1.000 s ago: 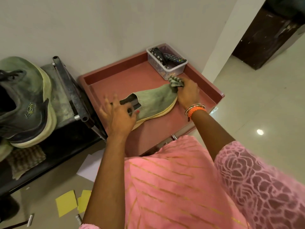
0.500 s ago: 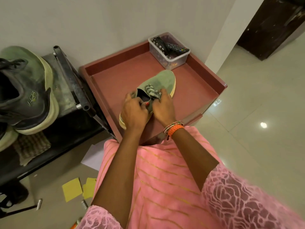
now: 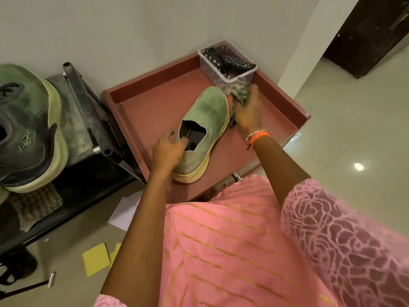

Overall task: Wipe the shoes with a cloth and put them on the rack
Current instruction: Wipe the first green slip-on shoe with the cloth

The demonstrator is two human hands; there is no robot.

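Two hands work at one green slip-on shoe (image 3: 205, 127), which lies sole-down on the reddish-brown tray-topped table (image 3: 143, 103), toe toward 1 o'clock and heel toward 7 o'clock. At the heel, the left hand (image 3: 168, 151) grips the shoe, fingers curled over the collar and reaching into the dark opening. At 3 o'clock of the toe, just beside the sole's edge, the right hand (image 3: 247, 109) holds a patterned cloth (image 3: 240, 94) bunched in its curled fingers (blur hides the finer detail of the grasp); bangles (image 3: 257, 135) and an orange thread circle that wrist.

Farther along at 1 o'clock, in the table's far corner, stands a clear plastic tub (image 3: 228, 72) holding a remote control (image 3: 239, 63). Over at 9 o'clock the dark metal shoe rack (image 3: 88, 111) carries a green lace-up sneaker (image 3: 28, 129) on its top shelf, with a checked rag (image 3: 33, 207) on the shelf below. Yellow paper squares (image 3: 97, 260) lie on the floor near 7 o'clock.
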